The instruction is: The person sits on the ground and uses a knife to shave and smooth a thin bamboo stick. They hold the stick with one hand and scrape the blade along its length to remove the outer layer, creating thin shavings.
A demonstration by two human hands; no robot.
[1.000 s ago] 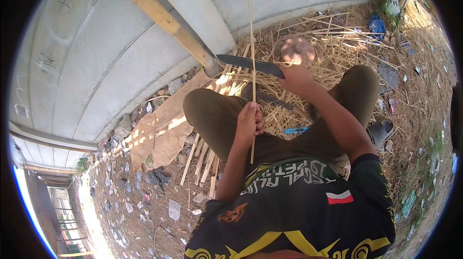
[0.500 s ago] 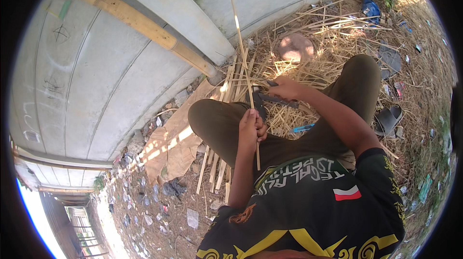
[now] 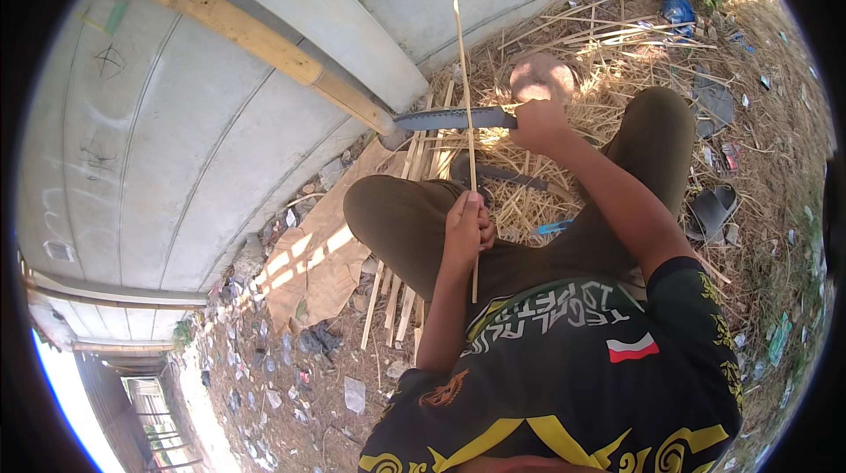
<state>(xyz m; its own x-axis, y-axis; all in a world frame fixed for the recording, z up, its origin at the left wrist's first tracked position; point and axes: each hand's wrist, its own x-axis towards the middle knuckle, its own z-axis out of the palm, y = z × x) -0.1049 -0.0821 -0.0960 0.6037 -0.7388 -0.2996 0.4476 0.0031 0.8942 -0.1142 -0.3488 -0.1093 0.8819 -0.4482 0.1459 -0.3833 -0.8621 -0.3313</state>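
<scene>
My left hand, closed in front of my lap, grips a long thin bamboo strip near its lower end. The strip stands nearly straight away from me, its far tip close to the wall. In my right hand is the handle of a large knife, whose broad dark blade points left. Blade and strip cross partway up the strip; whether they touch I cannot tell. Below the blade, between my legs, lies a dark curved object of unclear kind.
Split bamboo slats lie beside and under my left leg. Shavings and a round block are ahead. A concrete wall with a bamboo pole runs along the left. Cardboard, a blue object and a sandal lie around.
My right hand has moved up and forward, bringing the knife blade across the strip. The strip's far end has swung right and become more upright; my left hand has barely moved.
</scene>
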